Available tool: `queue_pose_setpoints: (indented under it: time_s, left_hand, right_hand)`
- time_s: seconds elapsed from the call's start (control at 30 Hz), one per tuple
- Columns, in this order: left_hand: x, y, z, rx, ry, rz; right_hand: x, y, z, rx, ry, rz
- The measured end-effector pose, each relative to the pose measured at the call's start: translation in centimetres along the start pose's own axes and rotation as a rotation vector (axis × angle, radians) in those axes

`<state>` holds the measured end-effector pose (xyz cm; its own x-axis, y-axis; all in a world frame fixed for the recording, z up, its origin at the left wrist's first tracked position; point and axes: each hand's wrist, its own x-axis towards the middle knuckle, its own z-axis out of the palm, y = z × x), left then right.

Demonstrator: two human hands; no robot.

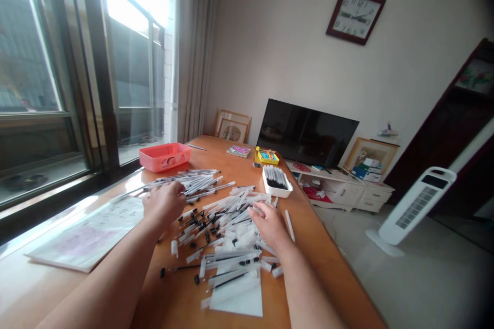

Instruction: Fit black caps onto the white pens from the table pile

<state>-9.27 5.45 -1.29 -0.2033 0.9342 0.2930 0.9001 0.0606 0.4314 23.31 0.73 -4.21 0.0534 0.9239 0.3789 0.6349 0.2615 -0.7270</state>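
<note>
- Orange-brown wooden table [170,303], both hands out over it, clutter all between the fingers.
- Left hand [165,201]: fingers curled low at the near-left end of a pen bundle [200,181] — grasping or only touching, can't tell.
- Right hand [270,223]: thumb and index bent close together over clear pen barrels [243,205]; pinch not readable, hand hides the spot.
- Pen parts: barrels heaped between the two sets of fingers, running toward the wearer; black caps [207,236] mixed in, nearer the left fingers.
- White sheet [241,300] nearer the wearer than the right fingers, loose parts lying over its upper part.
- Single barrel [289,226] just right of the right hand.
- White tray [287,193] just beyond the right fingers, packed with pens [275,175], dark ends toward the wearer.
- Paper booklet [87,234] left of the left fingers; forearm covers its right edge.
- Pink basket [160,160] beyond the left fingers, near the window [133,79].
- Yellow box [267,157] and colourful booklet [238,151] well past the right fingers, far end of table.
- Farther out, beyond all fingers: black TV [306,132], wall clock [355,15], white tower appliance [419,208] off right.
</note>
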Motion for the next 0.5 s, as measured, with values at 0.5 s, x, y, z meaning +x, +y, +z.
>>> queue_pose_setpoints:
  time_s: [0.5]
  left_hand:
    - [-0.6,0.4,1.4,0.288,-0.072,0.031]
  right_hand:
    - [0.1,-0.7,-0.3,0.067,0.041,0.008]
